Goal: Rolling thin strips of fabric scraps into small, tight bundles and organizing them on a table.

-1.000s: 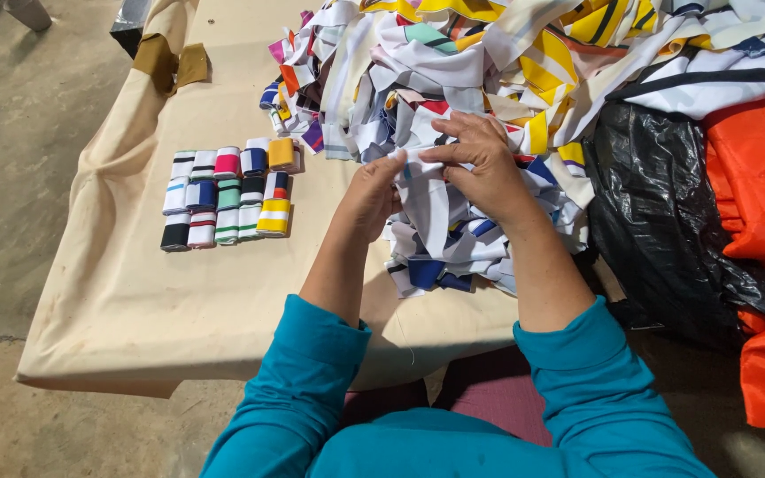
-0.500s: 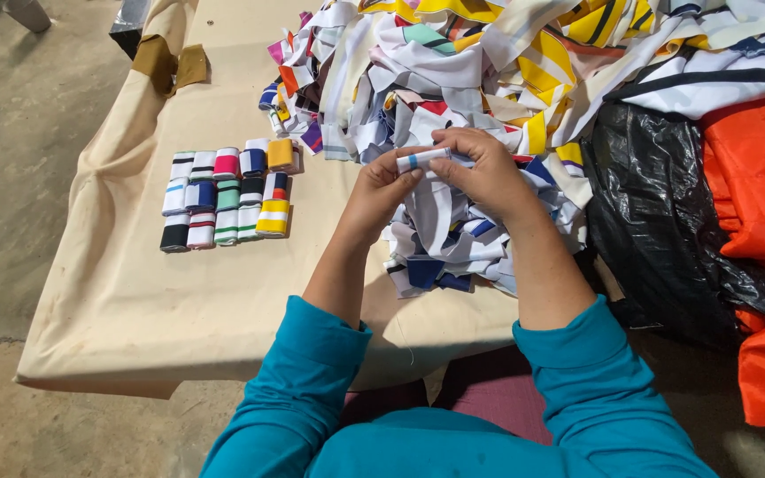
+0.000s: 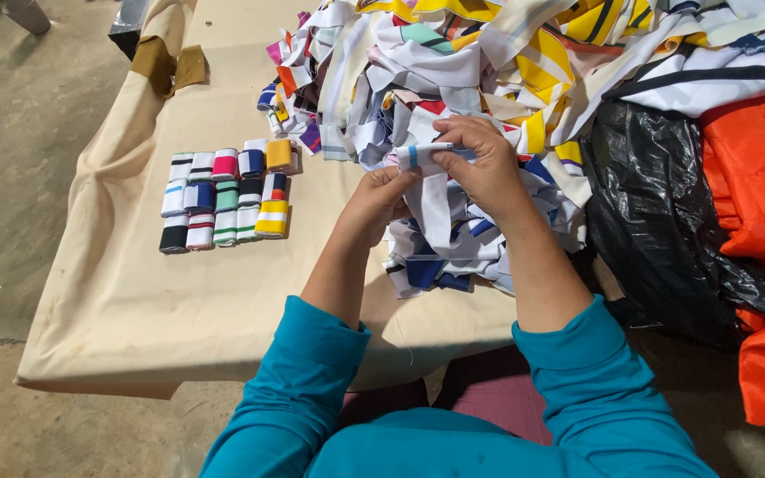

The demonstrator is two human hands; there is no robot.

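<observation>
Fingers around white blue-striped fabric strip.

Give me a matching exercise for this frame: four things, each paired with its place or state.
1. white strip with blue stripe
2. rolled strips
3. black plastic sheet
4. orange cloth

a. far right of the view
b. held in both hands
c. laid in rows on the table
d. between the loose strip pile and the orange cloth

Pairs: 1-b, 2-c, 3-d, 4-a
</observation>
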